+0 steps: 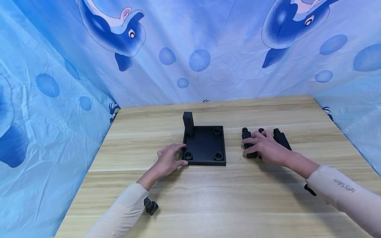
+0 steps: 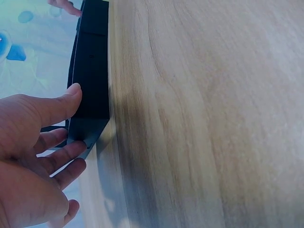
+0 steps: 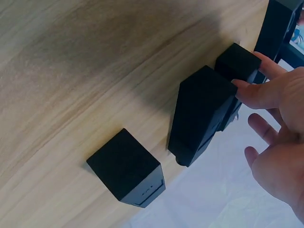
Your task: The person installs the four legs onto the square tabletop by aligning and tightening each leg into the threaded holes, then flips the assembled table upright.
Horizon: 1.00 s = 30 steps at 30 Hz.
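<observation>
In the head view, the hands stand well apart over the counter (image 1: 208,198): the left hand (image 1: 168,162) grips the black tray (image 1: 205,145) by its near left corner, and the right hand (image 1: 268,148) reaches over black blocks to the tray's right.

In the left wrist view, thumb and fingers brace adjoining walls; light pressure should suffice.

In the right wrist view, thumb and forefinger are at the leftmost block (image 3: 237,61); I cannot tell whether they pinch it. Best seat them on opposite faces, clear of the middle block (image 3: 199,109).

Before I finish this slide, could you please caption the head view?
Left hand touches a black tray with one upright post; right hand over three lying posts.
</observation>
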### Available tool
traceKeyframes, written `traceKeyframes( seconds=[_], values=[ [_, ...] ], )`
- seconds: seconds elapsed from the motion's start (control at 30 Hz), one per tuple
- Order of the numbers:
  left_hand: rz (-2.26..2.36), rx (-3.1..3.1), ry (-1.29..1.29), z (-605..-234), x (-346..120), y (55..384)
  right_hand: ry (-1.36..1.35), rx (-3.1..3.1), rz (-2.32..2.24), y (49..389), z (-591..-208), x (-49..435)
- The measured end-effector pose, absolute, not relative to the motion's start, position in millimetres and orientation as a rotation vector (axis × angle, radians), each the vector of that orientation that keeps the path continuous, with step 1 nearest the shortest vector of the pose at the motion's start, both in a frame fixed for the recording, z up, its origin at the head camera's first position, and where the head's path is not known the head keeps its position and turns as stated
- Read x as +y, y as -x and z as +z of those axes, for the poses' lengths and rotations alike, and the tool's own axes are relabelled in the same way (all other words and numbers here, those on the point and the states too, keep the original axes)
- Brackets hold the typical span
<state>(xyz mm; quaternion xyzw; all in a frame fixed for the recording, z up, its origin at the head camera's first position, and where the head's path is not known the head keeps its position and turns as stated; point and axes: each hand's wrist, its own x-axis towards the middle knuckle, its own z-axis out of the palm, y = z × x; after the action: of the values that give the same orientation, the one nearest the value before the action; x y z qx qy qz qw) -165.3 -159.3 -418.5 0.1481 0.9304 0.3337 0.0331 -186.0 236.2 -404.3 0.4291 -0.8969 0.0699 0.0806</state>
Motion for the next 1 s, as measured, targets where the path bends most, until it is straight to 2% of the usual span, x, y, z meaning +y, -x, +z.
traceKeyframes(
  seconds=[1.0],
  values=[
    [1.013, 2.858, -0.431, -417.6, -158.5, 164.5, -1.343, -2.694, 0.187, 191.8, -409.4, 234.0]
  ],
)
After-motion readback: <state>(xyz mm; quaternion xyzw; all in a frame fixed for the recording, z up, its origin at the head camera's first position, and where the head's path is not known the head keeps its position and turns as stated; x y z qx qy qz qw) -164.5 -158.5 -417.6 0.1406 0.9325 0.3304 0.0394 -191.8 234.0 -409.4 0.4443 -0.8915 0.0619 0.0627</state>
